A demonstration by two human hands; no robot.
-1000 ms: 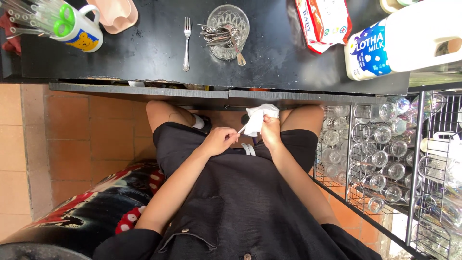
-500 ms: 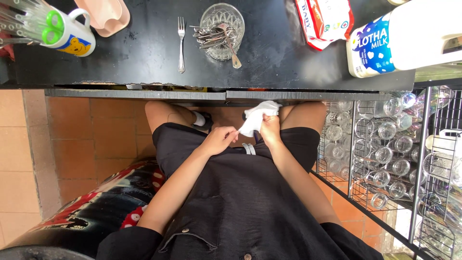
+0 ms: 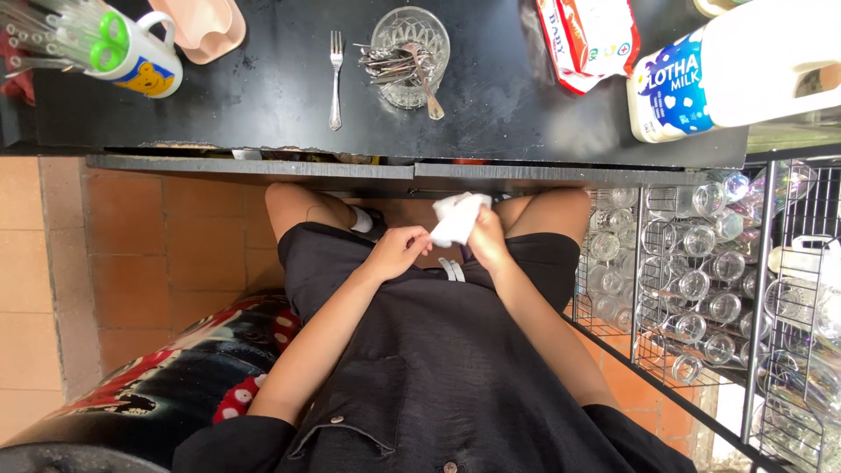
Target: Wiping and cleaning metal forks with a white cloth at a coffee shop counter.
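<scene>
I hold a white cloth [image 3: 455,215] over my lap, just below the edge of the black counter [image 3: 263,88]. My right hand [image 3: 487,243] is closed around the cloth's right side. My left hand [image 3: 396,255] pinches its lower left edge with the fingertips. Whether anything is wrapped inside the cloth is hidden. On the counter above my hands stands a cut-glass bowl [image 3: 412,39] with several pieces of cutlery in it. A single fork [image 3: 335,77] lies to the left of the bowl.
A mug [image 3: 131,54] full of clear straws and a pink dish [image 3: 206,26] sit at the counter's left. A red and white packet [image 3: 589,39] and a white milk jug [image 3: 736,70] are at its right. A wire rack [image 3: 701,280] of glasses stands beside my right leg.
My hands and the cloth stay over my lap, with only small shifts of the fingers. The view has drifted slightly, so the counter items sit a little higher and further left.
</scene>
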